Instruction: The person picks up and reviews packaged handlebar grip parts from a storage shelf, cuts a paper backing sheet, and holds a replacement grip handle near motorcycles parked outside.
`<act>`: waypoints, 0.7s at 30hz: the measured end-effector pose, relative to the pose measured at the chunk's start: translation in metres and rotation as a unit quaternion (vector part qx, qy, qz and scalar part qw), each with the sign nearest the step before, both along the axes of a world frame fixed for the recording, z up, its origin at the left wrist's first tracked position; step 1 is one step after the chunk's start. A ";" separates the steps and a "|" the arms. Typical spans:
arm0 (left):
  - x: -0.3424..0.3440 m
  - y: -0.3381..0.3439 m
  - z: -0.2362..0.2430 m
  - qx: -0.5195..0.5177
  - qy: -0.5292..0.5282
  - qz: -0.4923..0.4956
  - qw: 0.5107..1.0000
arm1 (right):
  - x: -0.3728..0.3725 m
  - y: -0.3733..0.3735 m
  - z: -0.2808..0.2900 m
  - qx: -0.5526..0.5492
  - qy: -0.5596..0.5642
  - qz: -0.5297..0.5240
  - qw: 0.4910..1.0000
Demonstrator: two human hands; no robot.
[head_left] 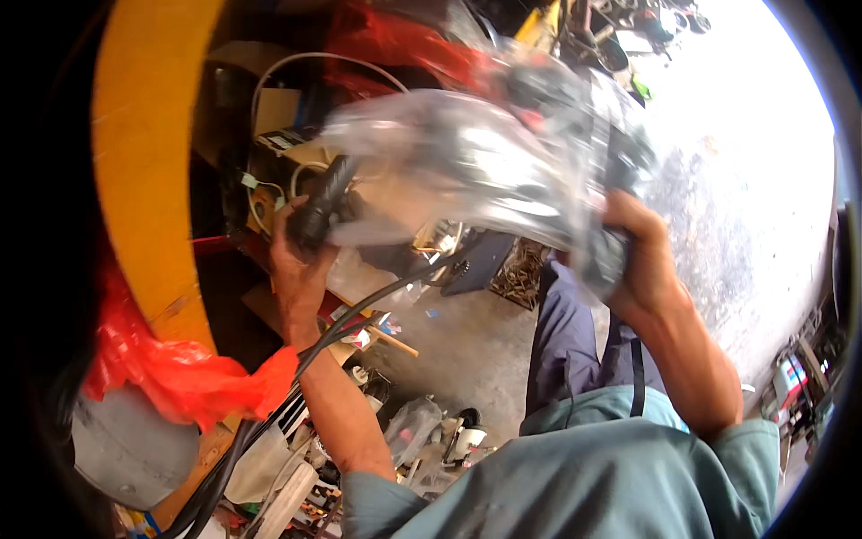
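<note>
At far left, see first a broad yellow-orange upright panel [148, 180], and below it a crumpled, shiny red plastic sheet [197, 377]. Farther right, holds with the left hand [301, 260] the lower end of a black, ribbed, cylindrical object [323, 205], with thumb and fingers closed around it. Just below, notice long black cables [312, 353] passing over the left forearm [339, 409]; cannot tell of any joint with the cylinder. In the middle, between both hands, find a large transparent plastic bag [503, 171], blurred, with dark contents [620, 162] toward its right end. At right, grips with the right hand [645, 256] the bunched plastic of this bag, with fingers bent onto it; cannot tell how firmly.

Appears to be at the step of handling bag and cylinder together. For the next move, probably calls for a steady pinch on the thin plastic and for care near the cables. Cannot judge, because of blur, any contact between bag and cylinder.
</note>
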State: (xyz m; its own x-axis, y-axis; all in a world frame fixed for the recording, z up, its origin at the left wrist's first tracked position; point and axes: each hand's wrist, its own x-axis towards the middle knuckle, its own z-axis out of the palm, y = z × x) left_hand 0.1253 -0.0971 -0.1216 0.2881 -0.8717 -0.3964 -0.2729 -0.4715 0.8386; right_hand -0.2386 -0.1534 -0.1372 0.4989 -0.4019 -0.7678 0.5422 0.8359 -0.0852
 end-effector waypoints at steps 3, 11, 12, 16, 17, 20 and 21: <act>-0.005 -0.001 0.002 -0.025 -0.069 -0.034 0.997 | 0.061 -0.031 0.003 -0.102 0.027 0.066 0.992; -0.013 -0.010 -0.002 -0.068 -0.042 -0.073 0.994 | 0.219 -0.124 0.044 -0.337 0.034 0.244 0.909; -0.011 -0.009 -0.003 -0.060 -0.040 -0.070 0.995 | 0.236 -0.128 0.045 -0.410 0.084 0.279 0.864; -0.009 -0.007 0.001 -0.077 -0.150 -0.082 0.982 | 0.261 -0.092 0.004 -0.713 0.359 0.157 0.582; 0.002 -0.001 -0.005 -0.098 -0.161 -0.070 0.980 | 0.238 -0.094 0.011 -0.712 0.273 0.303 0.571; -0.010 -0.007 -0.002 -0.161 -0.205 -0.063 0.963 | 0.195 -0.070 -0.012 -0.789 0.216 0.308 0.486; -0.016 -0.015 0.001 -0.185 -0.221 -0.067 0.955 | 0.191 -0.067 -0.016 -0.798 0.255 0.278 0.470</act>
